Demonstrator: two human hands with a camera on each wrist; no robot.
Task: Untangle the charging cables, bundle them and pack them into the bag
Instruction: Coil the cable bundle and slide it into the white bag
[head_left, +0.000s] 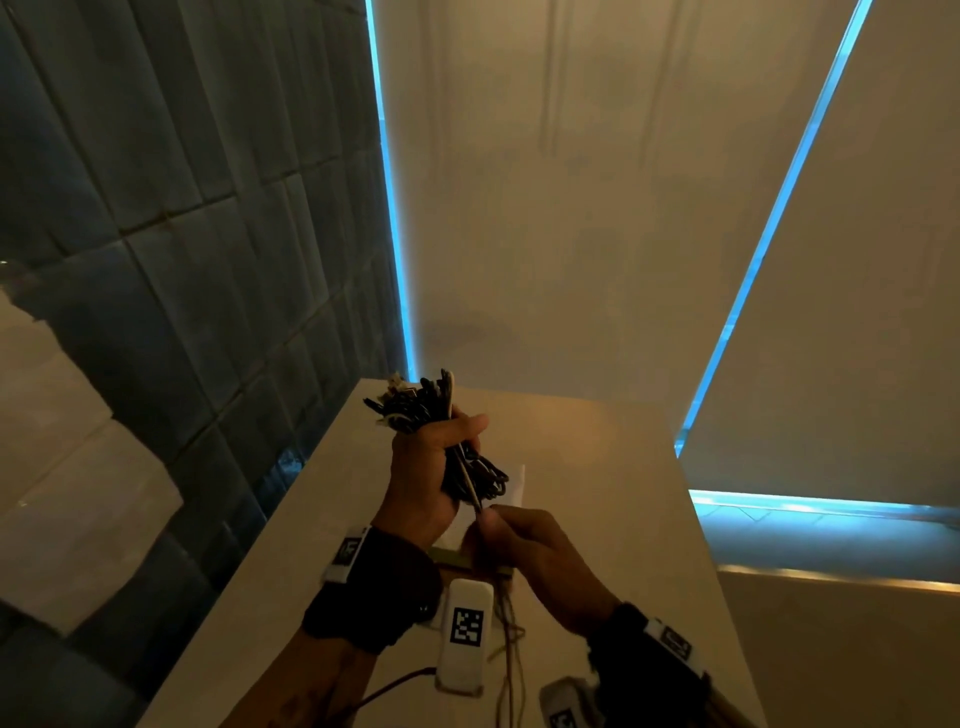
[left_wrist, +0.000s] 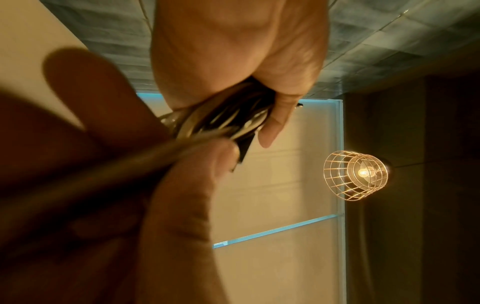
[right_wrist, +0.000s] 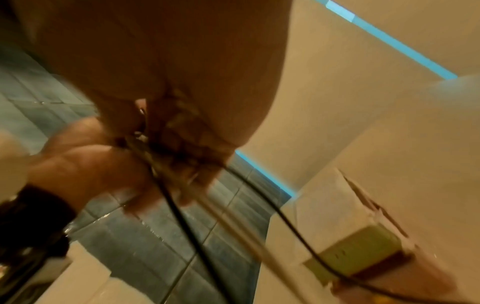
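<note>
Left hand (head_left: 423, 462): clenched around cable bundle (head_left: 426, 402), keeping loops together.
Right hand (head_left: 535, 545): pinching loose strand (head_left: 470, 488), drawn taut for wrapping.

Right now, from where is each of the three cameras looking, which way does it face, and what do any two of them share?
Head: on the head, looking forward and down at the table; shows left hand gripping the cable bundle, right hand pinching a strand.
Left wrist: along the left palm, tilted up at a caged lamp; shows curled fingers.
Right wrist: along the right hand toward wall tiles; blurred.
Shared: all show the cables.
</note>
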